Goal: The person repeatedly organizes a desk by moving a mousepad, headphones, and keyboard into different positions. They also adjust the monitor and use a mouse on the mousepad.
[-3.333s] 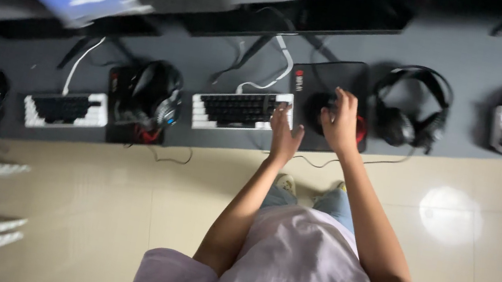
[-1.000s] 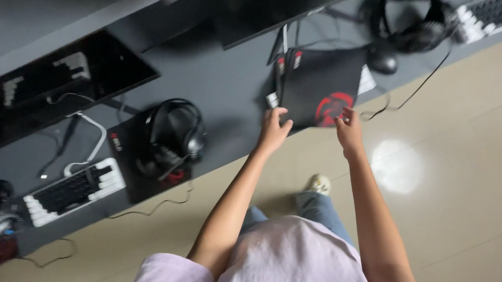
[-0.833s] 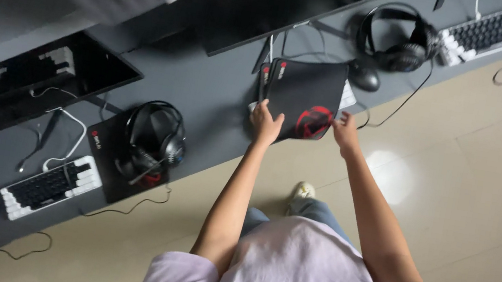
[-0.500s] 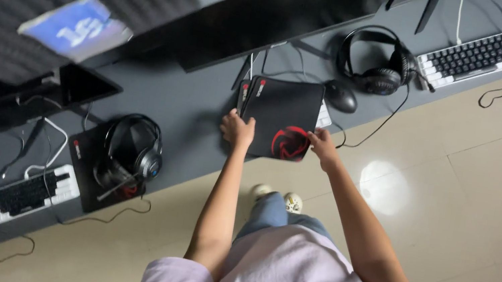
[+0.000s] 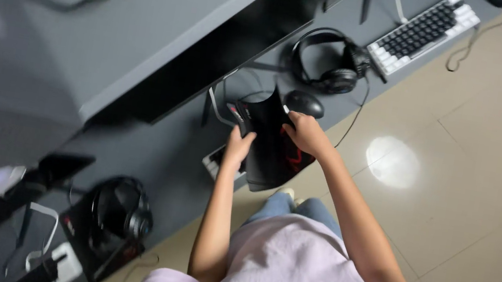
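both hands hold a black mouse pad (image 5: 270, 148) with a red design, lifted and curled up off the dark grey tabletop (image 5: 159, 160) at its near edge. the left hand (image 5: 238, 148) has its grip closed on the pad's left edge, fingers on the upper side and pointing away from the body. the right hand (image 5: 304, 133) has its grip closed over the pad's far right part, knuckles up, the fingers folded onto the black surface. the pad bends between the two hands, its far corner raised and its near end hanging past the tabletop's edge above the person's knees.

just under the pad's left side a small white keyboard (image 5: 215, 162) peeks out, mostly covered. a black mouse (image 5: 305, 103) lies on the tabletop just beyond the right hand, close to it but apart. farther away sits a black headset (image 5: 331, 69), its cable running down past the mouse, and beyond that a white and black keyboard (image 5: 425, 31). a dark monitor (image 5: 210, 63) stands behind the pad. to the left, well apart, a second headset (image 5: 120, 214) rests on the tabletop. the floor (image 5: 477, 172) is beige tile with a bright spot of light.
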